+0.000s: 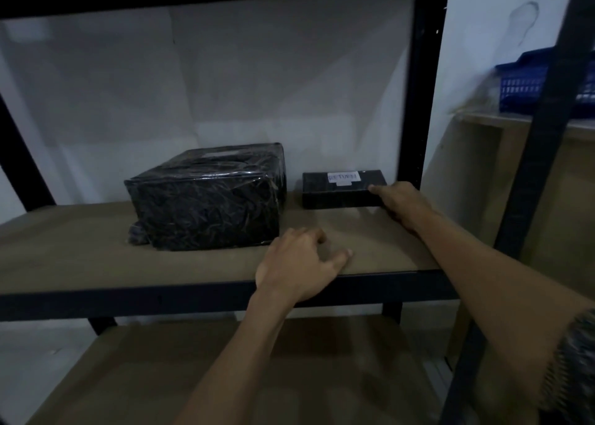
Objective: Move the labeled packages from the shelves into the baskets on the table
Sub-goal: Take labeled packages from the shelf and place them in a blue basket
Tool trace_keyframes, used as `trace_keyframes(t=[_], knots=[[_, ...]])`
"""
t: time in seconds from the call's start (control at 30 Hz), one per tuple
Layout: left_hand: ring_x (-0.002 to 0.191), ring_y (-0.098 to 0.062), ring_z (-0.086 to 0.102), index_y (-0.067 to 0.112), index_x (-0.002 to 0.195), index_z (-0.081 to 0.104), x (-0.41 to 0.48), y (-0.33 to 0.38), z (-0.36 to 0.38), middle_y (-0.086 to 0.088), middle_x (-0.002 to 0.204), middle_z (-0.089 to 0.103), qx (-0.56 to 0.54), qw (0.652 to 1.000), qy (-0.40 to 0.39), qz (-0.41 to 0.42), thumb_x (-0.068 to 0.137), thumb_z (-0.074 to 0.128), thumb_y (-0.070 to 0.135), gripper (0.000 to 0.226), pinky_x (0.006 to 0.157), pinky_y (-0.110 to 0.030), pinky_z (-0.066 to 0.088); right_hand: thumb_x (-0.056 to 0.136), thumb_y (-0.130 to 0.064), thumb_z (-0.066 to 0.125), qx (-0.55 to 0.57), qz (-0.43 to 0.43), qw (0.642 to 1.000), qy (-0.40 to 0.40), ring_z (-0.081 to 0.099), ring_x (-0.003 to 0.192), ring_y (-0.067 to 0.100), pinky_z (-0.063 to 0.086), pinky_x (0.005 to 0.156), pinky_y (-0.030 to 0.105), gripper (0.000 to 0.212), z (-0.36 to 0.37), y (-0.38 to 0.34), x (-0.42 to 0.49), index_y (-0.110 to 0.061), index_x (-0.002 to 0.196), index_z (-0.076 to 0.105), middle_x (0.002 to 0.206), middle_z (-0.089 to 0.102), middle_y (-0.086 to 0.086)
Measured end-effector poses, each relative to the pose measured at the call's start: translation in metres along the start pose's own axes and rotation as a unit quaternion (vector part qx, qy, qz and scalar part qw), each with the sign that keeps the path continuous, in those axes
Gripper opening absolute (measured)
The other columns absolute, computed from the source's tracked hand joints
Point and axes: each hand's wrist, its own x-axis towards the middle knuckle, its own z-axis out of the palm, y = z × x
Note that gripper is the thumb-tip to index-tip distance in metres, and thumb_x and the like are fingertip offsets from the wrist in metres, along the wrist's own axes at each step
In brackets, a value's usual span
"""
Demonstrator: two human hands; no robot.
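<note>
On the shelf (80,247), the large wrapped package (206,199) sits left of the RETURN box (341,189), far right. The right hand (402,202) meets that box's right end, with its grip unclear in the dimness; a one-ended hold could let the box slip. The left hand (299,260) rests loosely curled and empty.

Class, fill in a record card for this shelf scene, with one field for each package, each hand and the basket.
Large package: black box wrapped in clear plastic, on the brown shelf board, left of the small one.
Small package: flat black box with a white label reading RETURN.
Left hand: rests on the board's front edge, holding nothing.
Right hand: touches the small box's right end.
Basket: blue plastic, off to the right.
</note>
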Motion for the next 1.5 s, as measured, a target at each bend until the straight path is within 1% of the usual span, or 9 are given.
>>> trace_keyframes(t=[0.1,0.17,0.23,0.3,0.4,0.5,0.57,1.23,1.5], knots=[[0.112,-0.019,0.051,0.023,0.124,0.056,-0.001,0.001,0.001,-0.001,0.123,0.059,0.002,1.0,-0.003,-0.001,0.085,0.043,0.069,0.062,0.092,-0.036,0.043,0.08,-0.028,0.069,0.111,0.0,0.993,-0.042,0.05,0.063,0.018,0.035,0.049,0.026,0.029,-0.009,0.003,-0.006,-0.007,0.096,0.057,0.076,0.056,0.006],[0.113,-0.019,0.05,0.023,0.125,0.055,-0.002,0.003,0.0,-0.001,0.124,0.058,0.009,1.0,-0.003,-0.004,0.085,0.042,0.07,0.063,0.092,-0.036,0.042,0.079,-0.017,0.071,0.133,-0.02,0.99,-0.045,0.049,0.065,0.016,0.038,0.051,0.027,0.022,-0.008,0.007,-0.008,-0.01,0.092,0.054,0.079,0.057,0.007],[0.115,-0.02,0.05,0.024,0.126,0.055,-0.002,0.004,-0.001,-0.002,0.126,0.057,0.012,1.0,-0.005,-0.012,0.085,0.042,0.069,0.063,0.093,-0.036,0.041,0.075,-0.013,0.074,0.163,-0.044,0.985,-0.045,0.054,0.075,0.017,0.047,0.064,0.03,0.027,-0.006,0.01,-0.01,-0.01,0.093,0.054,0.09,0.059,0.011],[0.114,-0.02,0.05,0.025,0.126,0.055,-0.003,0.005,-0.001,-0.002,0.126,0.057,0.013,1.0,-0.005,-0.016,0.085,0.042,0.069,0.061,0.092,-0.036,0.04,0.073,-0.016,0.079,0.17,-0.054,0.982,-0.056,0.055,0.088,0.018,0.047,0.074,0.029,0.046,-0.006,0.011,-0.014,-0.01,0.111,0.053,0.101,0.058,0.009],[0.113,-0.02,0.051,0.025,0.125,0.056,-0.004,0.006,-0.001,-0.002,0.125,0.057,0.019,1.0,-0.003,-0.018,0.085,0.042,0.068,0.06,0.09,-0.035,0.04,0.074,-0.021,0.079,0.169,-0.078,0.979,-0.086,0.055,0.095,0.016,0.045,0.076,0.022,0.073,-0.009,0.012,-0.017,-0.011,0.136,0.042,0.117,0.056,0.008],[0.114,-0.02,0.051,0.025,0.125,0.056,-0.003,0.005,0.001,-0.002,0.126,0.057,0.016,1.0,0.003,-0.014,0.085,0.043,0.068,0.061,0.091,-0.036,0.042,0.082,-0.015,0.072,0.173,-0.104,0.972,-0.117,0.057,0.078,0.005,0.043,0.055,0.005,0.06,-0.011,0.012,-0.019,-0.01,0.135,0.046,0.115,0.059,0.006],[0.112,-0.02,0.053,0.025,0.125,0.056,-0.003,0.004,0.002,-0.002,0.125,0.058,0.011,1.0,0.006,-0.016,0.084,0.043,0.07,0.062,0.091,-0.037,0.045,0.085,-0.014,0.068,0.175,-0.113,0.971,-0.118,0.054,0.073,0.0,0.041,0.047,0.002,0.051,-0.011,0.013,-0.019,-0.008,0.132,0.049,0.108,0.059,0.005],[0.114,-0.02,0.053,0.024,0.124,0.057,-0.001,0.004,0.001,-0.001,0.125,0.059,0.003,1.0,0.007,-0.019,0.083,0.043,0.07,0.063,0.095,-0.04,0.044,0.089,-0.018,0.063,0.182,-0.154,0.966,-0.104,0.056,0.071,-0.003,0.041,0.052,0.0,0.046,-0.007,0.013,-0.018,-0.007,0.131,0.051,0.099,0.063,0.007],[0.115,-0.02,0.053,0.025,0.125,0.056,-0.001,0.003,0.002,-0.001,0.126,0.059,0.005,1.0,0.004,-0.02,0.083,0.042,0.071,0.064,0.094,-0.04,0.045,0.088,-0.02,0.064,0.165,-0.154,0.97,-0.096,0.055,0.07,-0.003,0.041,0.052,-0.001,0.047,-0.007,0.014,-0.019,-0.008,0.132,0.051,0.106,0.064,0.009]])
